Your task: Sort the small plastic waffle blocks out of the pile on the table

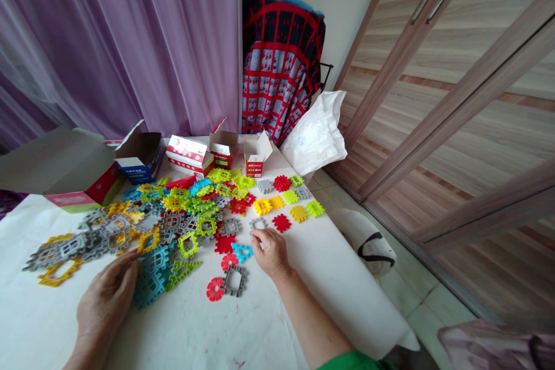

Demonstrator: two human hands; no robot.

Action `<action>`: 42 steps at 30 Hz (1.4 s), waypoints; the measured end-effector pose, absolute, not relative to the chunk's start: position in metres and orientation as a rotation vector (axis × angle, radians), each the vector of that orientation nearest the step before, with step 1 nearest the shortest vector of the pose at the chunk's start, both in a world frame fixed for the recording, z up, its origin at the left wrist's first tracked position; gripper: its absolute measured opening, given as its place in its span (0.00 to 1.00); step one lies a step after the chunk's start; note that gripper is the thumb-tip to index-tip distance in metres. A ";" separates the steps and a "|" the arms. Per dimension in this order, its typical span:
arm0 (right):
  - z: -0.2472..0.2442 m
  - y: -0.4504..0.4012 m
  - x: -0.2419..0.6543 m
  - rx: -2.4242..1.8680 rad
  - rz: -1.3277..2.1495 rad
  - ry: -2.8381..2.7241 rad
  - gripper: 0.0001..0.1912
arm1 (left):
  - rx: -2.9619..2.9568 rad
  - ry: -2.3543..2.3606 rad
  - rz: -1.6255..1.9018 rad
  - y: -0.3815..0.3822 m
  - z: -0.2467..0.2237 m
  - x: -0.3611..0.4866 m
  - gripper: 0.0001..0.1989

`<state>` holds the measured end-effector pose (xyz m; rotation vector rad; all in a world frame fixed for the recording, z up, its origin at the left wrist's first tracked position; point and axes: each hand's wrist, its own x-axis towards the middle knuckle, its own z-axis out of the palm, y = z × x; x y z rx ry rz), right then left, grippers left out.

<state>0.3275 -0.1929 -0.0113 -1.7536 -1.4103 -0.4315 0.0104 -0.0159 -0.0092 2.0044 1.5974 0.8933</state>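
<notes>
A large pile of toothed plastic pieces in several colours [188,199] covers the left and middle of the table. My right hand [269,250] pinches a grey toothed piece [257,224] at its near edge, beside a blue triangular piece [241,252]. At the pile's near left edge is my left hand [110,286], its fingers bent together by a yellow frame piece [148,240]; whether they hold anything is hidden. Toothed squares, among them a red one [281,222] and a yellow one [298,214], lie apart at the right. Nearer me, a dark grey frame [235,281] touches a red round piece [215,289].
Open boxes stand along the back, including a blue one [141,159], a red-and-white one [189,156] and a large one [82,193] at the left. A white bag [316,136] is at the back right corner. Beyond the table's right edge, a white bin [368,243] stands on the floor.
</notes>
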 end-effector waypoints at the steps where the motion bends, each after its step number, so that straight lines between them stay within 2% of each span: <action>1: -0.012 -0.195 0.329 -1.771 -0.388 -1.402 0.14 | 2.010 1.600 0.895 -0.015 -0.010 0.010 0.26; 7: -0.014 -0.200 0.325 -1.824 -0.173 -1.381 0.17 | 2.032 1.583 0.862 -0.014 -0.012 0.008 0.26; 18: -0.030 -0.194 0.328 -1.893 -0.187 -1.304 0.12 | 2.108 1.539 0.869 -0.013 -0.010 0.008 0.24; 26: -0.028 -0.195 0.329 -1.857 -0.161 -1.280 0.14 | 2.063 1.489 0.945 -0.013 -0.015 0.009 0.21; 42: -0.029 -0.198 0.330 -1.858 -0.153 -1.255 0.15 | 1.858 1.397 1.097 -0.024 -0.014 0.014 0.23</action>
